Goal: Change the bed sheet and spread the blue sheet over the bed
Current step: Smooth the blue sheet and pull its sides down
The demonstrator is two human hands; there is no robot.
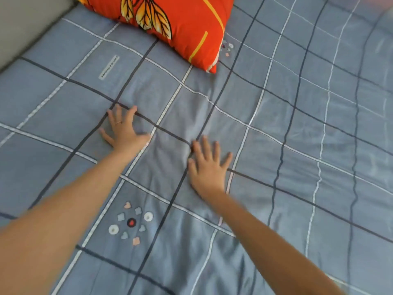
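I press my left hand (124, 129) and right hand (207, 165) flat, fingers spread, holding nothing, in the middle of the blue sheet (276, 167). I'm smoothing it. Next I should push the wrinkles out toward its edges.

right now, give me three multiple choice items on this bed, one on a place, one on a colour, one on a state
1. Where is the pillow?
A. on the sheet, at the far end of the view
B. under a forearm
C. on the floor

2. What is the pillow's main colour?
A. green
B. orange-red
C. white

3. How do the left hand and right hand lie?
A. clenched in fists
B. lifting the pillow
C. fingers spread, pressing on the sheet

Answers:
1 A: it lies at the top of the view, past the fingertips.
2 B: it is orange-red with leaf prints.
3 C: both palms face down on the blue checked fabric.
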